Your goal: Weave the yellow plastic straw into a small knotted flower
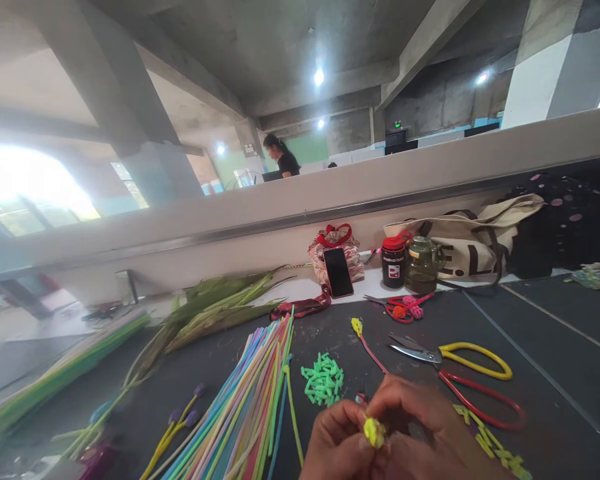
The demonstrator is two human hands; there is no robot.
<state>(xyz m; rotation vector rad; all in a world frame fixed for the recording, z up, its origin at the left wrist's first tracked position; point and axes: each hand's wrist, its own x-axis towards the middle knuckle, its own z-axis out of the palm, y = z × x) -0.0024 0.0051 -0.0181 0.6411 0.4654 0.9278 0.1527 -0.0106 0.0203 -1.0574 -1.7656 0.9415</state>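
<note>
- The left hand (337, 443) and right hand (430, 427) pinch 1 yellow straw piece (374, 432) together, on the near side of the scissors (450, 373).
- Apply even fingertip pressure; a loose grip probably lets the folds spring open.

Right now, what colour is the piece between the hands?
Small folded piece: yellow, head view.

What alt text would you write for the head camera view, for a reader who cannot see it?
The left hand and right hand pinch a small yellow piece between them, low over a dark table. Nearby lie a fan of coloured straws, a heap of green bits and scissors; a phone leans farther back.
</note>
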